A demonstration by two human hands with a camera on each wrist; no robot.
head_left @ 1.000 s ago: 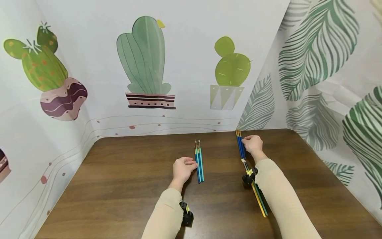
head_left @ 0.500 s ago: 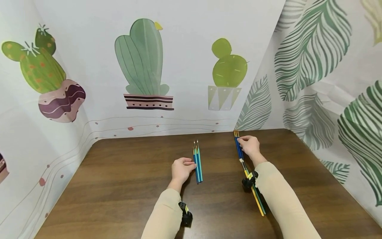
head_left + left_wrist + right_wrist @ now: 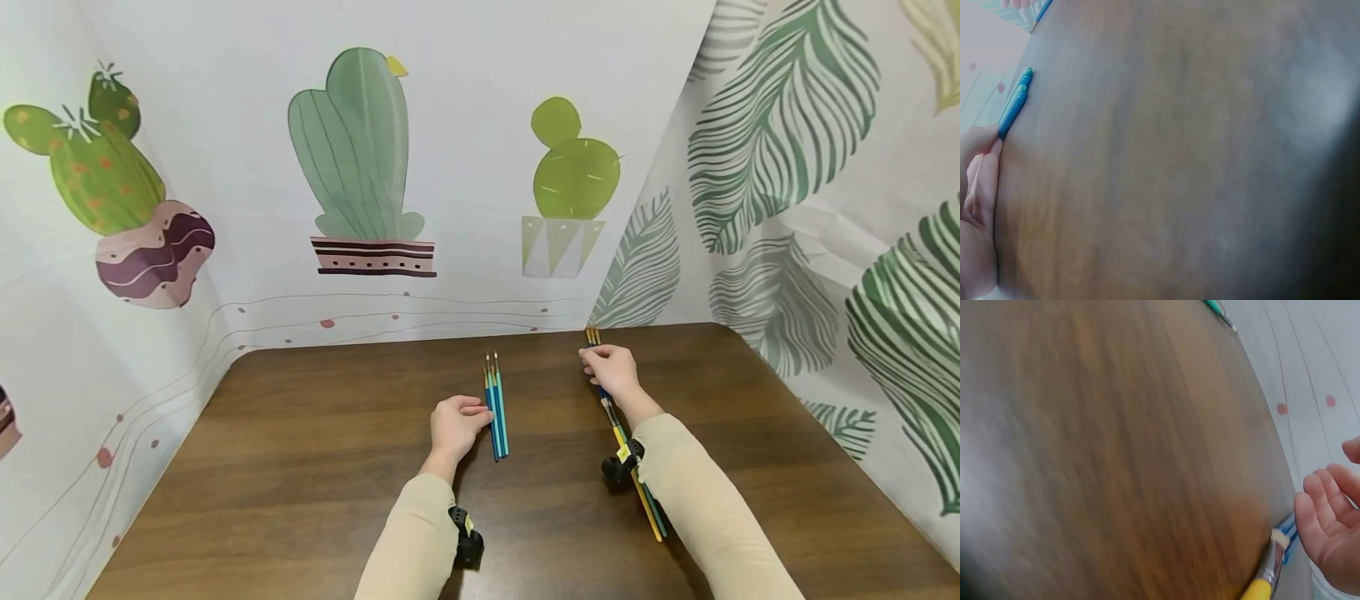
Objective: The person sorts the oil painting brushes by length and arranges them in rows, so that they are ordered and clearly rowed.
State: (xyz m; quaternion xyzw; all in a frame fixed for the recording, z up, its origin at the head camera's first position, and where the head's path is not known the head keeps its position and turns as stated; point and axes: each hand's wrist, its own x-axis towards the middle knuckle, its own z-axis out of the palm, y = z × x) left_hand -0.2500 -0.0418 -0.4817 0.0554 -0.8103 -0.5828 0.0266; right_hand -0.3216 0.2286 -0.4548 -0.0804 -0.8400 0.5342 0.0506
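My left hand (image 3: pixel 454 427) pinches the dark-blue-handled paintbrush at the left of a bundle, thumb and index fingertip meeting on its handle. Beside it lie several teal paintbrushes (image 3: pixel 503 417), bristles pointing away; handle ends (image 3: pixel 1015 107) show past the thumb in the left wrist view. Over at the right, my right hand (image 3: pixel 611 368) hovers across several dark blue paintbrushes and hides their middles. Golden tips (image 3: pixel 593 336) poke out beyond it. In the right wrist view the right hand (image 3: pixel 1335 519) has thumb and fingers apart, loosely bent, nothing between them.
Nearer along the same line, a yellow-handled paintbrush (image 3: pixel 649 505) and a green one (image 3: pixel 660 518) lie partly under the right wrist camera (image 3: pixel 622 467). A brown wooden table (image 3: pixel 300 500) meets a cactus-printed wall covering (image 3: pixel 465 167) at the back.
My right hand has shifted left across the dark blue paintbrushes, now covering more of them. The left hand stays at its bundle; the view has drifted slightly.
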